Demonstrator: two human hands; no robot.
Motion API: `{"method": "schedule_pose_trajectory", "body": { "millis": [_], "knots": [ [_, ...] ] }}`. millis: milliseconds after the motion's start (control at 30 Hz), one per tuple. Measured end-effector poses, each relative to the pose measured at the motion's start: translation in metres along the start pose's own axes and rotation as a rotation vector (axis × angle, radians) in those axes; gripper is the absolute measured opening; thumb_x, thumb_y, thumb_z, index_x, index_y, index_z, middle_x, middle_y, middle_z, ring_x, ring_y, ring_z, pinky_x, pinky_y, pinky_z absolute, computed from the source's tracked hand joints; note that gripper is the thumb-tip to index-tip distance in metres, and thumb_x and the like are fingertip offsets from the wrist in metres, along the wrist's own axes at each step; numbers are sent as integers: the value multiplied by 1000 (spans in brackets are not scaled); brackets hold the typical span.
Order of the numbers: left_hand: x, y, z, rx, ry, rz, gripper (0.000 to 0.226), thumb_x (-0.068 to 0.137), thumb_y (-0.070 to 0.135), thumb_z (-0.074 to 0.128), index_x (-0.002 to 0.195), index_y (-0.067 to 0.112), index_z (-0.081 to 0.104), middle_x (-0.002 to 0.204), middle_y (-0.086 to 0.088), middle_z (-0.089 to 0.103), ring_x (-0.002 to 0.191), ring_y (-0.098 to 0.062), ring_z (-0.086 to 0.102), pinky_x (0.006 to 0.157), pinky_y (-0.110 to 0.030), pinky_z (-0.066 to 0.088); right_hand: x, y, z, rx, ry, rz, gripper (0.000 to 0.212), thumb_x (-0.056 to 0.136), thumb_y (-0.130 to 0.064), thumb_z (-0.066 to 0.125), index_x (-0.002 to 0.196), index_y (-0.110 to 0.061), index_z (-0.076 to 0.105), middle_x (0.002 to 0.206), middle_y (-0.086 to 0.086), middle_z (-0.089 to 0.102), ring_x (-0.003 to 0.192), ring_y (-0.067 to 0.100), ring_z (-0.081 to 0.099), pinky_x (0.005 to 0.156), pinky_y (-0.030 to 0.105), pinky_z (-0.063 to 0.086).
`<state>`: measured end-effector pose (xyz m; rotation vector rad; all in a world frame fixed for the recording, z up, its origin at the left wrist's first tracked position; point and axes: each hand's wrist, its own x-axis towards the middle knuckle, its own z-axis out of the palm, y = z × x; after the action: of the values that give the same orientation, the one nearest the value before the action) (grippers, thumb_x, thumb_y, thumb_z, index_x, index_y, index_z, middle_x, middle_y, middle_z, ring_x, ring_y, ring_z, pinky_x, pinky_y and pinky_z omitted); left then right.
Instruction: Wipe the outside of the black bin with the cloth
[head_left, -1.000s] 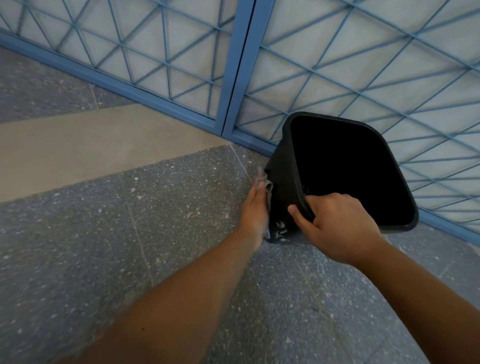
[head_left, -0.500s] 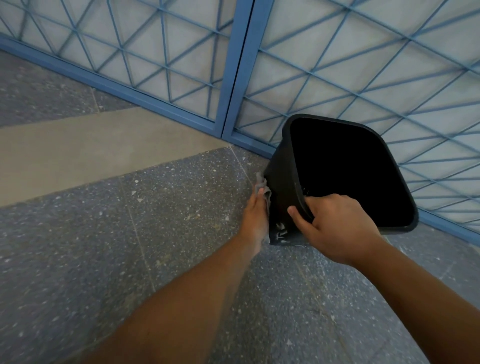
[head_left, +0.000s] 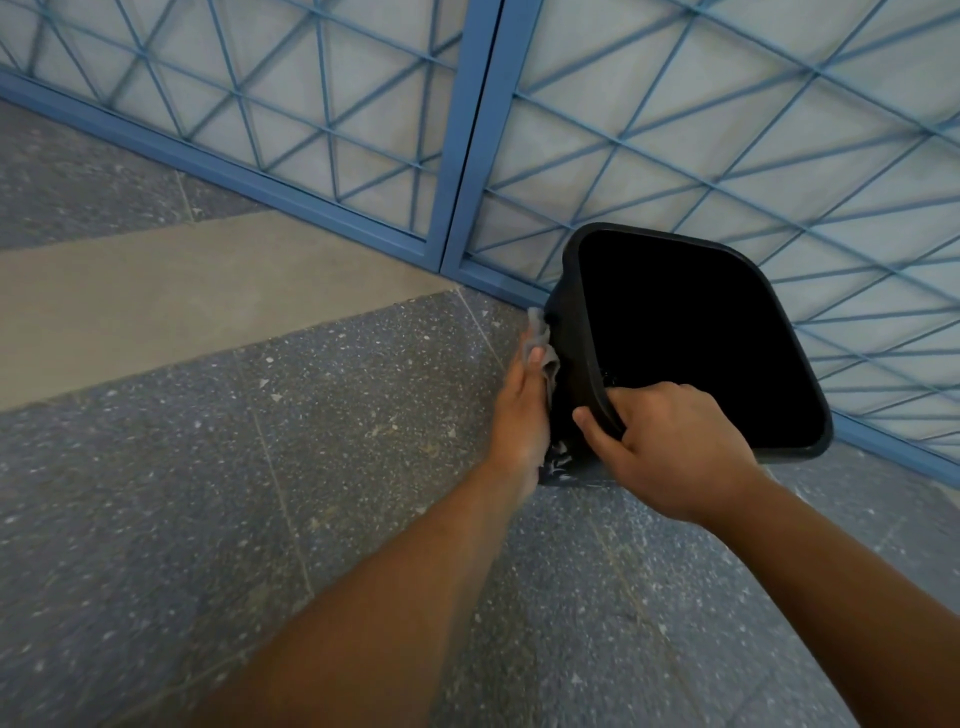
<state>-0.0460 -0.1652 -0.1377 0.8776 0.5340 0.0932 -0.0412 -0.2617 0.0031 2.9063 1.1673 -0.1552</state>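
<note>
The black bin (head_left: 576, 332) stands tilted on the speckled floor, its open mouth turned toward me. My right hand (head_left: 670, 452) grips the near rim, fingers hooked inside and thumb outside. My left hand (head_left: 522, 415) lies flat against the bin's left outer wall and presses a grey cloth (head_left: 540, 338) onto it. The cloth sticks out past my fingertips, high on that wall. The bin's base is hidden behind my hands.
A blue metal gate (head_left: 467, 156) with a lattice of thin bars stands right behind the bin. The floor is dark speckled stone (head_left: 208, 493) with a lighter beige strip (head_left: 182, 291) at the left.
My left hand has slid the cloth upward along the bin's left wall. My right hand holds the rim in the same place.
</note>
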Motion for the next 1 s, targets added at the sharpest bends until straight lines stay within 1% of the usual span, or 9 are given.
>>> {"method": "schedule_pose_trajectory", "body": {
  "millis": [133,233,333,433,567,733,833,900,1000],
  "knots": [
    [8,1,-12,-5,65,-100,46,114,47,39,152,28,58,141,-9,71,130,-26,68,118,-52,49,0,0,1,-31,6,12,44,95,-45,43,56,-28,33,47,-6,43,45,10,47,48,28,40],
    [5,1,-3,10,41,-70,47,115,44,39,156,28,54,143,-8,70,132,-22,67,116,-43,52,0,1,1,-15,6,4,44,95,-45,43,55,-28,32,46,-7,41,43,8,45,45,24,35],
    [1,-6,-11,28,24,-68,47,113,47,41,153,28,57,141,-8,71,132,-25,67,114,-47,52,0,1,2,-35,9,2,44,94,-45,43,55,-28,32,45,-7,40,42,8,43,44,22,32],
    [5,-2,-15,11,64,-92,45,116,40,38,152,22,58,141,-12,71,128,-26,69,112,-46,54,0,2,3,-31,10,3,44,94,-45,42,55,-27,33,46,-7,41,43,8,44,44,21,31],
    [-3,-6,-6,69,50,-30,43,115,42,38,146,26,62,133,-4,75,123,-17,72,106,-35,57,0,2,3,-13,15,-7,44,94,-44,44,54,-29,31,44,-8,39,41,7,42,43,22,28],
    [12,5,-9,27,90,-80,44,115,41,40,151,24,59,139,-4,70,128,-22,67,116,-45,51,-1,2,3,-24,14,8,44,94,-46,43,55,-28,33,44,-7,41,42,8,44,44,23,34],
    [10,9,-1,74,31,28,46,115,42,39,158,30,52,149,-3,66,136,-17,64,117,-37,50,0,2,2,-17,10,6,44,94,-45,44,55,-28,34,44,-7,40,40,7,42,43,22,28],
    [3,-1,-6,96,21,13,47,115,44,38,156,28,54,144,-4,69,132,-16,66,112,-34,53,0,2,3,-17,10,2,44,94,-44,44,55,-28,34,43,-7,40,39,8,42,43,22,28],
    [10,-11,-17,67,56,-83,47,113,50,40,150,30,59,141,-8,71,129,-24,69,115,-50,52,0,1,3,-20,12,7,44,94,-44,44,54,-28,34,43,-6,39,39,8,42,42,23,29]
  ]
}}
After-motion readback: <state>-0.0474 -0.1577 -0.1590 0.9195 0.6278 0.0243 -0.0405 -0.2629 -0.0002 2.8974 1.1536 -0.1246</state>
